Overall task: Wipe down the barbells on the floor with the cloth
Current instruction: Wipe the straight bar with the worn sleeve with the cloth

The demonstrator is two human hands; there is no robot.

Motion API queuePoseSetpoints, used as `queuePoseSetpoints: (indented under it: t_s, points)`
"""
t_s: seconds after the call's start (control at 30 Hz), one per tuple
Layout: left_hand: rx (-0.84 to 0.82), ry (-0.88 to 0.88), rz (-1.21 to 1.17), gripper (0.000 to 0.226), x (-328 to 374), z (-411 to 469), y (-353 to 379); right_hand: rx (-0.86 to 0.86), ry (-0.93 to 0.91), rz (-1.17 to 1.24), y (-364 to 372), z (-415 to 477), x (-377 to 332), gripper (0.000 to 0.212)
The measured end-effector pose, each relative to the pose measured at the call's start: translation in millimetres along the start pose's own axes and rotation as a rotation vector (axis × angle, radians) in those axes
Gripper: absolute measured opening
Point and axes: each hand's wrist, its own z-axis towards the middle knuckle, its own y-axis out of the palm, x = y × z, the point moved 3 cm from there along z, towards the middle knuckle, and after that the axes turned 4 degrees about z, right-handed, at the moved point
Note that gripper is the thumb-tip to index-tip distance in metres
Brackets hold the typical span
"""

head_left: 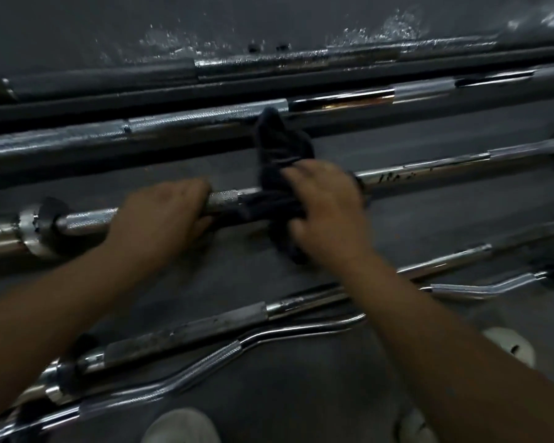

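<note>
The dark floor (224,270) has many bars (205,116) on it. The left hand (163,215) curls tight around 1 bar (87,219). The right hand (330,212) grips the black cloth (279,148) on that same bar

Barbell (224,196): glossy chrome, knurled grip; cloth (277,148): dark, matt.

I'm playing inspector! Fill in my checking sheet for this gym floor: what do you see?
Surface: dark floor; the bars lie straight on it.
Job's things: middle barbell with a dark cloth draped over it; other barbells lie alongside; bent curl bars are nearest the person.
Clutter: nothing seen.
Grippers: left hand grips the middle barbell; right hand, blurred, holds the cloth on it.
Cables: nothing seen.
Surroundings: pale shapes, maybe shoes, at the bottom edge; whitish marks beyond the farthest bar.
</note>
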Motion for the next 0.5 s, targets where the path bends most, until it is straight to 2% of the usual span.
queuePoseSetpoints:
  t_s: [0.03, 0.1, 0.13, 0.17, 0.2, 0.23, 0.3, 0.33, 0.37, 0.4, 0.47, 0.5]
  points:
    - [-0.090, -0.021, -0.009, 0.038, -2.8, 8.8, 2.0, 0.056, 0.099, -0.053, -10.6, -4.9, 31.3, 0.067]
    - [-0.412, -0.068, -0.138, 0.050, -8.7, 32.2, 1.4, 0.187, 0.373, -0.014, -27.8, -11.0, 69.8, 0.062]
    - [-0.543, -0.076, -0.192, 0.051, -8.9, 41.2, -0.3, 0.237, 0.463, 0.011, -26.1, -8.5, 66.2, 0.056]
    - [-0.589, -0.067, -0.205, 0.049, -7.5, 44.7, -3.1, 0.259, 0.493, 0.026, -18.4, -1.6, 45.3, 0.049]
    - [-0.555, -0.065, -0.188, 0.046, -7.5, 43.0, -6.0, 0.236, 0.442, 0.057, -8.2, 7.0, 12.4, 0.043]
    - [-0.424, -0.070, -0.114, 0.040, -9.4, 36.6, -6.5, 0.164, 0.315, 0.091, 3.8, 12.6, -24.7, 0.043]
    - [-0.080, 0.003, 0.049, 0.026, -3.5, 7.8, -7.3, -0.062, 0.026, 0.162, 21.0, 7.3, -80.6, 0.059]
    - [0.022, 0.041, 0.053, 0.027, -0.4, -2.3, -6.1, -0.133, -0.052, 0.159, 21.9, 2.5, -80.7, 0.065]
    - [0.021, 0.054, 0.031, 0.027, 0.1, -2.2, -5.7, -0.139, -0.074, 0.138, 17.4, -0.5, -61.3, 0.069]
    - [-0.070, 0.030, -0.029, 0.026, -2.1, 5.4, -6.3, -0.108, -0.053, 0.098, 10.6, -4.1, -32.1, 0.071]
    - [-0.436, -0.012, -0.165, 0.038, -9.4, 25.8, -1.0, 0.006, 0.120, 0.017, -11.3, -9.7, 30.8, 0.074]
    - [-0.559, -0.011, -0.223, 0.041, -11.7, 34.7, 0.4, 0.053, 0.221, 0.007, -22.6, -12.2, 52.4, 0.073]
